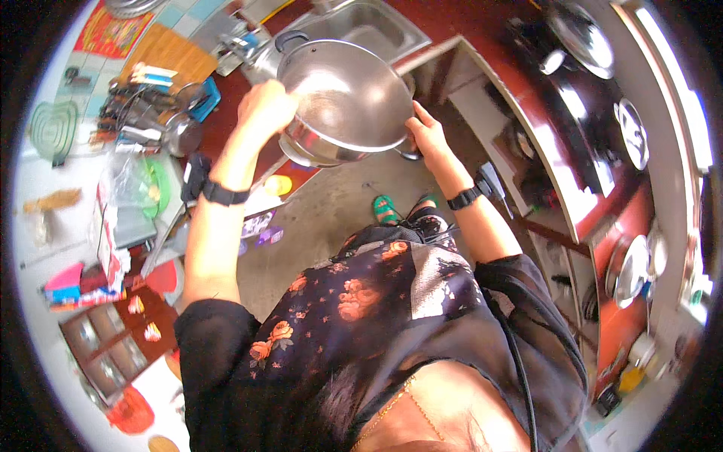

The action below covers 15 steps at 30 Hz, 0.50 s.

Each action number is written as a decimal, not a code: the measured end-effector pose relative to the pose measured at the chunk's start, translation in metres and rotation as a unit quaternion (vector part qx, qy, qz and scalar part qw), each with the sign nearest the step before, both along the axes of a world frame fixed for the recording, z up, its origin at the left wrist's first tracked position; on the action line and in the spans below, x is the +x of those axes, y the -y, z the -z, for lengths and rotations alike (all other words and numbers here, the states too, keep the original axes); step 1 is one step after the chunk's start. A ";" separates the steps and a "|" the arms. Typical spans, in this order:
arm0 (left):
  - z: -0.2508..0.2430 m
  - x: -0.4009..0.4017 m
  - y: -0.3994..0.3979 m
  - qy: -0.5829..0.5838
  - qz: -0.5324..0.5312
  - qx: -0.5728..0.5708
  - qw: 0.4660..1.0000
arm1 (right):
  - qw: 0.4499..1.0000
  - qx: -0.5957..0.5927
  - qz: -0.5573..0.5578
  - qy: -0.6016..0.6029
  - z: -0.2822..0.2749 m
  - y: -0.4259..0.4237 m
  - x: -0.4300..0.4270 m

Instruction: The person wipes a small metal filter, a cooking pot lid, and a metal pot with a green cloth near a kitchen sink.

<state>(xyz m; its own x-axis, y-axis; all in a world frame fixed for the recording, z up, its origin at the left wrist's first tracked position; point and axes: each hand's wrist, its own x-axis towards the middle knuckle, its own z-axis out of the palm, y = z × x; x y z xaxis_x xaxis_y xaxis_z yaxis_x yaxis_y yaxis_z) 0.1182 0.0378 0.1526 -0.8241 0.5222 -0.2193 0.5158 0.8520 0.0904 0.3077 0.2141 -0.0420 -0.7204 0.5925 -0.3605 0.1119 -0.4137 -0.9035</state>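
Observation:
A wide stainless-steel pot (356,93) is held up in front of me, tilted so that its bare inside faces me. My left hand (268,107) is closed at the pot's left rim, knuckles upward. At the right rim, my right hand (427,133) grips with its fingers along the outside. One black loop handle (291,40) sticks out at the pot's upper left, free of both hands. Another dark handle (410,153) shows partly below my right hand. Both wrists wear black bands.
Beyond the pot lies a steel sink (370,25) in a red counter. A cabinet (460,85) stands open below the counter on the right, near a black stove (570,107). Kitchen utensils (149,116) crowd the left, beside a wooden cutting board (169,53). Concrete floor (333,198) shows beneath.

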 end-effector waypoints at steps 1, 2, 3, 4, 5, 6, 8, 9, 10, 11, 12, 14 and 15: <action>0.026 0.017 -0.007 -0.072 0.091 0.070 0.991 | 0.998 0.037 0.039 0.016 0.000 -0.010 0.035; 0.040 0.041 -0.023 0.006 0.086 0.038 0.996 | 0.995 0.056 0.085 0.021 0.011 -0.019 0.074; 0.050 0.067 -0.029 -0.015 0.120 0.054 0.991 | 0.990 0.074 0.121 0.020 0.018 -0.022 0.108; 0.057 0.096 -0.032 0.026 0.125 0.092 0.987 | 0.985 0.093 0.140 0.026 0.023 -0.022 0.143; 0.064 0.126 -0.035 0.021 0.162 0.093 0.982 | 0.980 0.113 0.161 0.035 0.022 -0.018 0.183; 0.077 0.148 -0.033 0.079 0.193 0.143 0.968 | 0.980 0.091 0.176 0.022 0.014 -0.010 0.220; 0.055 0.233 -0.058 0.068 0.242 0.172 0.953 | 0.969 0.079 0.230 -0.036 0.020 -0.009 0.303; 0.073 0.256 -0.067 0.016 0.297 0.153 0.942 | 0.962 0.077 0.261 0.003 0.018 -0.007 0.348; 0.079 0.299 -0.079 0.021 0.323 0.175 0.930 | 0.951 0.070 0.301 0.008 0.016 0.000 0.400; 0.082 0.348 -0.086 0.025 0.343 0.196 0.918 | 0.940 0.062 0.336 0.010 0.009 0.011 0.455; 0.099 0.380 -0.097 0.083 0.376 0.193 0.902 | 0.917 0.070 0.391 -0.021 0.002 0.023 0.506; 0.083 0.461 -0.117 0.144 0.412 0.192 0.879 | 0.872 0.077 0.480 -0.046 0.006 0.054 0.580; 0.084 0.498 -0.123 0.207 0.410 0.180 0.870 | 0.853 0.091 0.513 -0.035 0.005 0.068 0.618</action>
